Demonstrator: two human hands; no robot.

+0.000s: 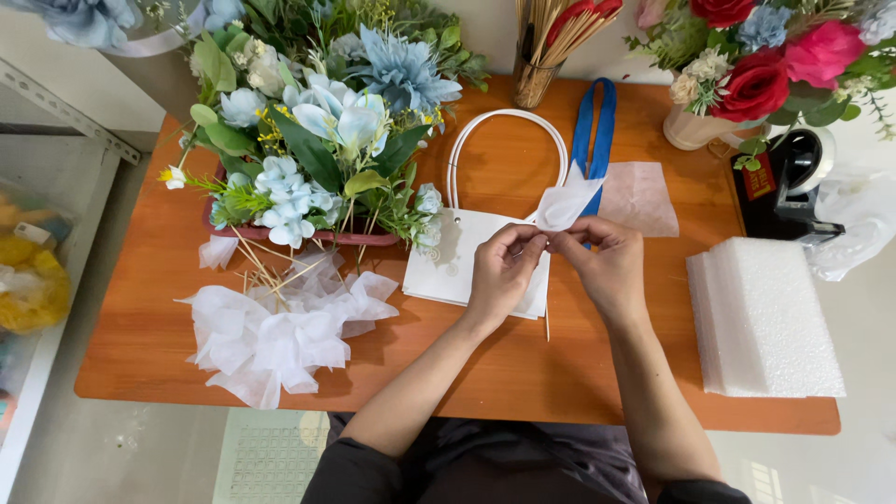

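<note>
I see both hands pinched on a folded piece of white tissue; my left hand and right hand each have a closed grip on its lower end, above the white paper bag lying on the desk; blue flower arrangement sits left.

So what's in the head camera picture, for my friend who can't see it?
Two hands, the left hand and the right hand, pinch a small white paper piece on a thin stick above a white gift bag on an orange wooden table. Blue and white flowers sit to the left, white foam blocks to the right.
</note>
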